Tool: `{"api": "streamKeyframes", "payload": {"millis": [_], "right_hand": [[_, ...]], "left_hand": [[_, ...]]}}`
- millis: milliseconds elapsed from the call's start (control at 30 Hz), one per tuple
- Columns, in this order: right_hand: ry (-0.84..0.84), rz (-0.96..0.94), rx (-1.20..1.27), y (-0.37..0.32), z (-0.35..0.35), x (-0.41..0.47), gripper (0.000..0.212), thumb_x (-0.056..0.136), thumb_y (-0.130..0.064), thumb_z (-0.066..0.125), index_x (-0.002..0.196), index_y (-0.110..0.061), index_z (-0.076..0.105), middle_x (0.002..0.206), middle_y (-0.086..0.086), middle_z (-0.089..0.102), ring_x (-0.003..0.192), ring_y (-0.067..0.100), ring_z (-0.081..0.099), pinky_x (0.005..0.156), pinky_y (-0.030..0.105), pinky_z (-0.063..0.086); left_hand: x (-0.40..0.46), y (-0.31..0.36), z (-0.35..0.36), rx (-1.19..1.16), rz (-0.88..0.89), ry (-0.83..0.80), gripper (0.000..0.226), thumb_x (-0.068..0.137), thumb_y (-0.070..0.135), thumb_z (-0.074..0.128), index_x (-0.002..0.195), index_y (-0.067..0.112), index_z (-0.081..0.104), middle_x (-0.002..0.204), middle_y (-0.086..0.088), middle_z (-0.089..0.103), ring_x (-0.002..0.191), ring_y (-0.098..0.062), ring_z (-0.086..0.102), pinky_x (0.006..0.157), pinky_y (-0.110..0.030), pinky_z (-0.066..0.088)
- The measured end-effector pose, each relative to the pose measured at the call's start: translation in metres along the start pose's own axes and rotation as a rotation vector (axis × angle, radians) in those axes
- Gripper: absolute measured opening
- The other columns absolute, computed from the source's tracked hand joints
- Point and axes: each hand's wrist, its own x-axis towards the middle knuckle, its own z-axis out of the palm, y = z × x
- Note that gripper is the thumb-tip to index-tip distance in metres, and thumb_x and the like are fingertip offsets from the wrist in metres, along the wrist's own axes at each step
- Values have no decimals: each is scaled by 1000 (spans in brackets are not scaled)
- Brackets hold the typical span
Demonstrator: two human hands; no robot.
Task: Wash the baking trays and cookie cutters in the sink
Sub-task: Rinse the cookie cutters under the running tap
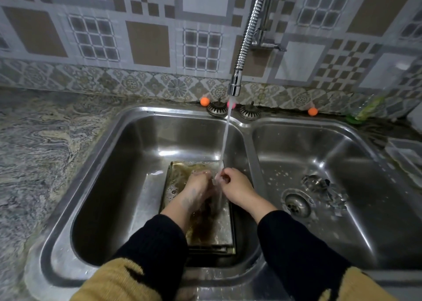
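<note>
Running from the left edge, a marbled stone counter (34, 145) borders a double steel sink (68, 221), with patterned wall tiles behind. In the left basin lies a stack of baking trays (219, 232), the top one brown with grime and soapy water; how many trays are stacked cannot be counted, since only thin edges show at the near end, and both forearms cover much of the top one.

Above the trays, the left hand (196, 186) reaches toward 12 o'clock with soap foam on its back. Its fingertips meet the water stream (225, 141) and blur there, so whether they are curled or straight cannot be told. At 3 o'clock from it, touching or nearly so, the right hand (235, 184) has its fingers curled around a small glinting thing (217, 181) held in the stream. Blur and water hide its shape.

The stream falls from a flexible coiled faucet (235, 84) at 12 o'clock. Two sink strainers (217, 109) rest on the back rim.

In the right basin, cookie cutters (319, 184) lie in a loose cluster beside the drain (296, 203), their outlines hard to separate.
</note>
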Motion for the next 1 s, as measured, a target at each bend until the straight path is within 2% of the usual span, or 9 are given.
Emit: {"api": "streamKeyframes", "payload": {"millis": [100,200,300,367,433,633,800,900,1000], "right_hand": [[-12,10,-3,-3,-1,-1,14,96,-21,42,92,-20,55,96,-1,60,80,17,58,66,29,45],[16,121,96,-5,-1,8,3,93,-25,51,91,-24,48,91,-2,62,71,21,65,67,34,52],[76,115,-117,-11,-1,15,15,84,-30,65,81,-25,52,91,0,67,80,24,67,71,32,55],[155,72,-245,-15,-2,16,12,83,-31,66,81,-24,55,91,3,67,85,25,65,73,33,54],[182,-5,-248,-17,-3,16,4,86,-27,63,89,-25,63,91,4,68,85,25,63,71,31,51],[-29,-291,-163,-3,-17,4,47,87,-16,63,130,-31,53,114,-5,49,87,10,54,91,30,48],[295,-597,-715,6,-45,-2,47,78,-16,71,121,-18,54,118,-1,52,107,22,50,87,36,41],[458,-609,-711,14,-58,-3,53,68,-6,77,116,-17,59,108,1,60,99,24,57,80,36,44],[489,-451,-496,25,-77,-7,47,81,-11,67,125,-17,55,119,2,59,109,23,53,91,36,42]], "left_hand": [[-1,-3,-6,-32,35,18,31,98,-2,36,118,8,57,85,-13,65,64,-14,64,57,-23,54],[0,-6,-8,76,113,35,29,97,0,44,115,11,62,96,-13,69,76,-19,66,70,-29,56],[-1,-8,-4,219,217,59,28,94,2,50,110,17,66,105,-9,70,76,-16,66,65,-27,55],[-2,-10,-3,332,274,94,29,92,4,53,115,16,66,95,-4,72,76,-23,69,68,-38,59],[-1,-9,-5,409,288,159,23,90,9,58,110,15,68,87,-4,73,77,-29,71,71,-42,60],[0,-3,-5,201,281,255,23,87,-6,60,102,7,70,87,-10,72,79,-25,71,73,-44,60],[-13,6,22,122,410,153,27,85,-6,62,104,11,71,93,-10,73,78,-19,70,67,-30,59],[-16,14,44,195,571,177,31,85,-2,64,108,18,69,102,0,72,93,-13,69,78,-28,58],[-21,19,71,384,718,176,36,88,4,60,122,16,62,115,4,67,104,-6,63,94,-23,49]]}}
